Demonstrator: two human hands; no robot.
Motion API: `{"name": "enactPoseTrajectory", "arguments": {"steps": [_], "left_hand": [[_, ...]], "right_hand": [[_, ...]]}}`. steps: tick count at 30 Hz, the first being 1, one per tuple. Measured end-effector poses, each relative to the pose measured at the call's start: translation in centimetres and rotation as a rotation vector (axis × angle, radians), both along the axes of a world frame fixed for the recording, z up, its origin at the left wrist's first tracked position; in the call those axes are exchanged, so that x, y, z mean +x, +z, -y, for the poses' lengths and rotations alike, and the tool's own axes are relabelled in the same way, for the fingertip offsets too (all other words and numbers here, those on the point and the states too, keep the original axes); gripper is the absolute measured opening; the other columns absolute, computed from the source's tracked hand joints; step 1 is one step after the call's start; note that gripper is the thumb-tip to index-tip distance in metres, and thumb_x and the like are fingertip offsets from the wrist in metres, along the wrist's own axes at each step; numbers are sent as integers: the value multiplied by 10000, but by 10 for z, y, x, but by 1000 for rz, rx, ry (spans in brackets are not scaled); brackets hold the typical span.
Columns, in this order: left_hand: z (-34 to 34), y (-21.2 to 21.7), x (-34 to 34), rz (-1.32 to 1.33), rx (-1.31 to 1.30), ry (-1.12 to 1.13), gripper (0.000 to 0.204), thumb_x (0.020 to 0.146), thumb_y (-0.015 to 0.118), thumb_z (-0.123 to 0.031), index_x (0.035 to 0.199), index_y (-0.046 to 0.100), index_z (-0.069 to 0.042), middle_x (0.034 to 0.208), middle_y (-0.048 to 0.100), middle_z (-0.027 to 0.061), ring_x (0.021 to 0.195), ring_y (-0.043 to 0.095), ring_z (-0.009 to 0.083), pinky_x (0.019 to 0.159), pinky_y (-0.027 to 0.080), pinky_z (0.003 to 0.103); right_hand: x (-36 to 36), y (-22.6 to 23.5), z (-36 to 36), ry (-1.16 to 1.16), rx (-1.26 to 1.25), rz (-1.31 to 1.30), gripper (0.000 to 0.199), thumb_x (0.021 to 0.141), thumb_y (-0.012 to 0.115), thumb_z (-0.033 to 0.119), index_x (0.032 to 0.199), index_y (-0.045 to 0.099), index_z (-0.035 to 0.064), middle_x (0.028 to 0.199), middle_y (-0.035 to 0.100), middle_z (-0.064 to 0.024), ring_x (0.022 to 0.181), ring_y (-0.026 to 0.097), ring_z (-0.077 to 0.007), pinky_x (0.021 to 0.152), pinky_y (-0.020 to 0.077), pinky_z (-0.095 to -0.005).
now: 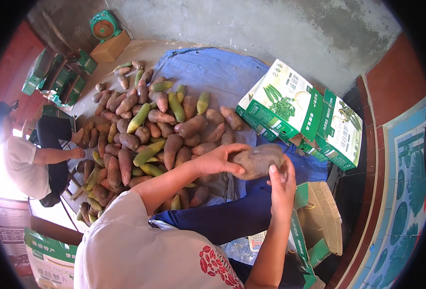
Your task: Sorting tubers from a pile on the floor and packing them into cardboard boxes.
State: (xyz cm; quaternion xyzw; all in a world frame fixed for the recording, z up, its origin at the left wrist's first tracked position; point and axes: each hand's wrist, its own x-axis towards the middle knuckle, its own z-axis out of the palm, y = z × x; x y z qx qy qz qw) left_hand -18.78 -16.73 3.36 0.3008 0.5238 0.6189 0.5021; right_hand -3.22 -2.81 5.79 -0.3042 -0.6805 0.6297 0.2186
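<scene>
A thick, mud-brown radish (259, 163) is held level in front of me, between both hands. My left hand (218, 161) grips its left end, with the thumb below and fingers on top. My right hand (283, 185) closes round the right end, thumb against its near side. To the left of my hands a big pile of long radishes (173, 147) lies on a blue tarp (208, 65). Some are muddy reddish-brown, others green. An open cardboard box (319, 212) with green flaps stands by my right forearm.
Green-and-white printed cartons (290, 103) stand at the tarp's right edge. Another person (25, 159) sits beyond the pile at left. Green boxes (54, 79) are stacked at far left, near a green round device (104, 25) on a brown carton. A carton (49, 255) stands at lower left.
</scene>
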Motion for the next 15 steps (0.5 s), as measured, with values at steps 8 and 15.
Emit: {"name": "enactPoseTrajectory", "arguments": {"steps": [8, 15], "left_hand": [[-26, 54, 38, -609, 266, -116, 730, 687, 774, -208, 1318, 450, -37, 1188, 522, 123, 1116, 493, 219, 962, 371, 333], [-31, 53, 64, -440, 271, -40, 628, 829, 669, -136, 1377, 366, -81, 1201, 529, 90, 1065, 540, 198, 882, 449, 333]], "right_hand": [[56, 45, 1, -173, -69, -187, 655, 802, 666, 331, 1317, 393, 33, 1181, 522, -105, 1059, 531, -201, 823, 460, -323], [144, 59, -38, -442, 184, -172, 664, 797, 684, 360, 1272, 421, -22, 1188, 511, -145, 1080, 502, -229, 948, 387, -349]]}}
